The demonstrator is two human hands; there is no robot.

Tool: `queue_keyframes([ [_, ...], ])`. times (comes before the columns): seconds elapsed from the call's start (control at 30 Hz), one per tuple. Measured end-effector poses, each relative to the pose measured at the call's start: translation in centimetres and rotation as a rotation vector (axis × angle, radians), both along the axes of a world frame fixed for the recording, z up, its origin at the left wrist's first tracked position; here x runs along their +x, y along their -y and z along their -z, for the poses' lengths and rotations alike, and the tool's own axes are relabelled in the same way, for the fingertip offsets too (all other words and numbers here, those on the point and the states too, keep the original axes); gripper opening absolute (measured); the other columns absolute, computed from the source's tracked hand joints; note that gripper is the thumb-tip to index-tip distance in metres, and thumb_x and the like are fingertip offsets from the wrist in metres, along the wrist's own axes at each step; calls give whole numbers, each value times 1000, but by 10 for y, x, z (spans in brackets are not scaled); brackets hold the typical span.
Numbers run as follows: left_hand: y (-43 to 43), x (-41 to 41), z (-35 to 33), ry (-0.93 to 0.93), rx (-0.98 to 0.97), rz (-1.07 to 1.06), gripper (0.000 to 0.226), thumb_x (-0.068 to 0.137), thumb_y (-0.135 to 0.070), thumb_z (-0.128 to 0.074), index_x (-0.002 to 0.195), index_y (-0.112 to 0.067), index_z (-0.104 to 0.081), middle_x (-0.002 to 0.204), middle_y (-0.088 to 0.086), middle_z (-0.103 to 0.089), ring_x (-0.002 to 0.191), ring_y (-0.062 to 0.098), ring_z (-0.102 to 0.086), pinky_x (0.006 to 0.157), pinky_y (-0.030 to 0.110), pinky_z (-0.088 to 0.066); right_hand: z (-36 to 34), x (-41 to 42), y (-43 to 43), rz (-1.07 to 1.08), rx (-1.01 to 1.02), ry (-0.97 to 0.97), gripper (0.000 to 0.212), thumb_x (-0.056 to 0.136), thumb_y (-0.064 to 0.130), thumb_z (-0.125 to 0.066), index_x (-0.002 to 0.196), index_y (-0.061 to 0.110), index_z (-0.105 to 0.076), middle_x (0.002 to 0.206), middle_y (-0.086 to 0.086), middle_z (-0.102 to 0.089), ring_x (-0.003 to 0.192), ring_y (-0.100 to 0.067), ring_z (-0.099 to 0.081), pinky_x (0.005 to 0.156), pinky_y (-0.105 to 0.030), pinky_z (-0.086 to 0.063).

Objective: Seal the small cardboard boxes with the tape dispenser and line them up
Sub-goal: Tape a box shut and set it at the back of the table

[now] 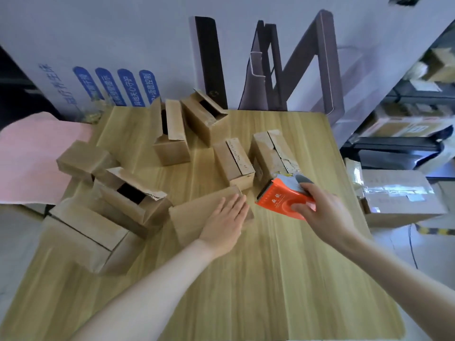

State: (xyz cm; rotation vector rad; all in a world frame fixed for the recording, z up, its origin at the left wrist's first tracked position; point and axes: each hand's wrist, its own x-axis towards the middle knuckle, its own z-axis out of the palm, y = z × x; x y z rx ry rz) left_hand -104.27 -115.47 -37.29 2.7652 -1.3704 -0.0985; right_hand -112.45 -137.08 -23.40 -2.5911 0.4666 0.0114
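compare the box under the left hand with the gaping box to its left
The pressed box is closed, its top flat; the gaping box shows a dark opening between raised flaps. The left hand lies flat on the pressed box; no hand touches the gaping box. Both are brown cardboard.

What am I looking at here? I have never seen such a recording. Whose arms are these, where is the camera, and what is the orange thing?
There is no machine here: these are a person's two bare arms. The single picture comes from a camera worn on the person's head, looking down at a wooden table. Several small cardboard boxes stand on it, some with open flaps. The left hand lies flat, fingers straight, on the nearest box. The right hand grips the orange thing, a tape dispenser, to the right of that box. A pink cloth lies at the left.
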Motion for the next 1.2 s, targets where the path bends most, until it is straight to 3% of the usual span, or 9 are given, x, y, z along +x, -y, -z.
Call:
queue_keyframes([
  [0.17, 44, -9, 5, -14, 1, 428, 75, 93, -32, -54, 152, -9, -14, 161, 8, -12, 148, 25, -5, 117, 44, 3, -2, -21, 13, 114, -24, 3, 37, 85, 22, -70, 119, 9, -59, 126, -4, -65, 104, -31, -60, 86, -45, -45],
  [0.3, 65, -19, 2, -126, -103, 506, 68, 92, -37, -52, 150, -11, -26, 159, 6, -21, 147, 21, -13, 119, 41, 0, -5, -36, 24, 166, -54, 22, 37, 84, 21, -71, 117, 8, -61, 122, -5, -67, 97, -32, -62, 77, -41, -47],
  [0.4, 66, -19, -11, -364, -307, 384, 54, 95, -29, -49, 145, -13, -40, 153, 2, -36, 144, 16, -26, 120, 40, -13, -7, -45, 32, 172, -49, 34, 35, 84, 23, -71, 115, 11, -61, 125, 0, -66, 97, -28, -62, 76, -40, -48],
  [0.5, 64, -11, -40, -451, -609, 93, 37, 97, -24, -47, 132, -17, -56, 137, -2, -56, 125, 6, -48, 107, 36, -39, -10, -49, 38, 182, -5, 63, 39, 84, 26, -71, 119, 14, -60, 130, 9, -61, 102, -19, -60, 73, -30, -41],
  [0.6, 60, 4, -78, -665, -886, -307, 32, 99, -32, -48, 125, -20, -62, 125, -6, -64, 118, 1, -54, 102, 29, -45, -14, -47, 41, 168, 24, 67, 42, 82, 32, -72, 120, 18, -61, 112, 7, -67, 92, -14, -59, 64, -23, -38],
  [0.67, 54, 10, -104, -896, -1030, -383, 30, 93, -43, -54, 117, -29, -64, 117, -11, -68, 113, 5, -61, 97, 24, -48, -18, -45, 41, 142, 61, 59, 42, 80, 36, -73, 118, 21, -62, 106, 10, -68, 88, -14, -61, 63, -22, -42],
  [0.8, 45, 5, -140, -1060, -991, -352, 45, 75, -64, -61, 110, -36, -64, 109, -13, -71, 102, 3, -65, 87, 19, -52, -23, -38, 32, 74, 144, 34, 41, 80, 38, -72, 118, 24, -61, 118, 8, -68, 87, -13, -63, 73, -36, -52],
  [1.0, 36, -2, -151, -996, -977, -464, 8, 88, -18, -67, 91, -20, -74, 89, -1, -75, 87, 14, -70, 80, 29, -55, -25, -29, 20, -23, 195, 6, 33, 81, 38, -72, 111, 27, -62, 108, 10, -69, 85, -10, -63, 74, -38, -53],
  [1.2, 28, -5, -155, -915, -986, -601, 16, 90, -12, -65, 77, -19, -73, 66, -6, -71, 58, 2, -62, 55, 14, -46, -27, -20, 11, -57, 173, -48, 31, 83, 46, -68, 103, 25, -61, 84, 14, -63, 76, -5, -59, 64, -30, -48],
])
